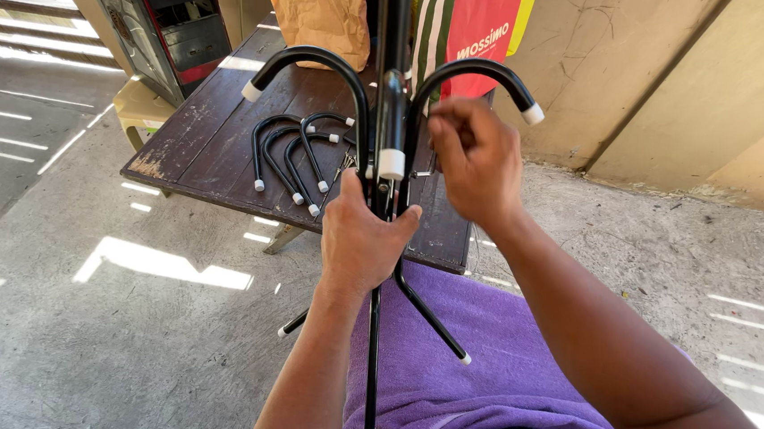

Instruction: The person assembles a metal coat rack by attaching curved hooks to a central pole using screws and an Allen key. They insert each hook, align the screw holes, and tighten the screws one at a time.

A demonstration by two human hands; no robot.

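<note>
Here the left hand (361, 238) is wrapped tight around the black metal stand (390, 106) at the hub where its curved arms and thin legs meet, holding it upright over the purple cloth (473, 360) on the person's lap. The right hand (477, 159) is up beside the pole, fingers pinched narrow on something at the root of the right-hand hook (480, 78) — what sits between the fingertips is hidden.

By the look of it the stand is thin steel tubing: stiff, fairly light, and smooth enough to slip in a loose grip, with the painted surface likely to scratch. The hub is the sound place to hold, since the arms and legs would act as levers and twist the joint.

Counted: 2 large hooks with white caps are mounted high on the pole, the other being the left-hand hook (300, 63). 3 legs with white tips show below the hands. Roughly 4 loose hooks (293, 153) lie in a bunch on the dark wooden table (206, 137) beyond — they overlap, so the count is not certain. A brown paper bag (319, 13) stands at the table's far edge.
</note>
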